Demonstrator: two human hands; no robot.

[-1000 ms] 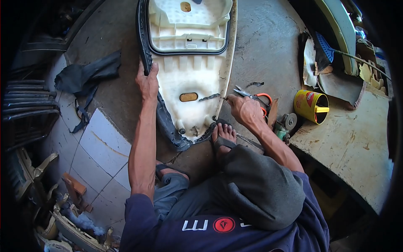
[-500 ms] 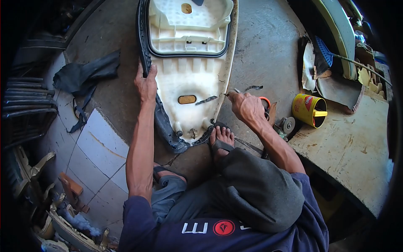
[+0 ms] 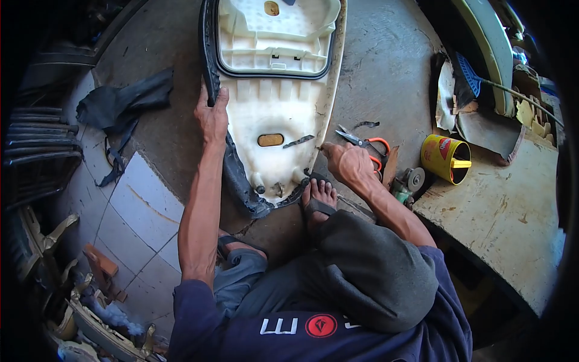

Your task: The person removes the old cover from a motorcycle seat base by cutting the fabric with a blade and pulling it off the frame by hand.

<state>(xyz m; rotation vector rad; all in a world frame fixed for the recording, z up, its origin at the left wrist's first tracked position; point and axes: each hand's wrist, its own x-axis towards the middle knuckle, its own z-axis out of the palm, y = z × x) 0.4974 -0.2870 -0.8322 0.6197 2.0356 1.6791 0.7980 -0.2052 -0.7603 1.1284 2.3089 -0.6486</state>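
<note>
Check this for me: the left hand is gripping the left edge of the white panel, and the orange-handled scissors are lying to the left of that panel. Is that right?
Not quite: the orange-handled scissors lie to the right of the white panel, as the head view shows. The left hand is indeed gripping its left edge.

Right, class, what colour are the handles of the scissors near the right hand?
The scissors' handles are orange, seen best in the head view.
</note>
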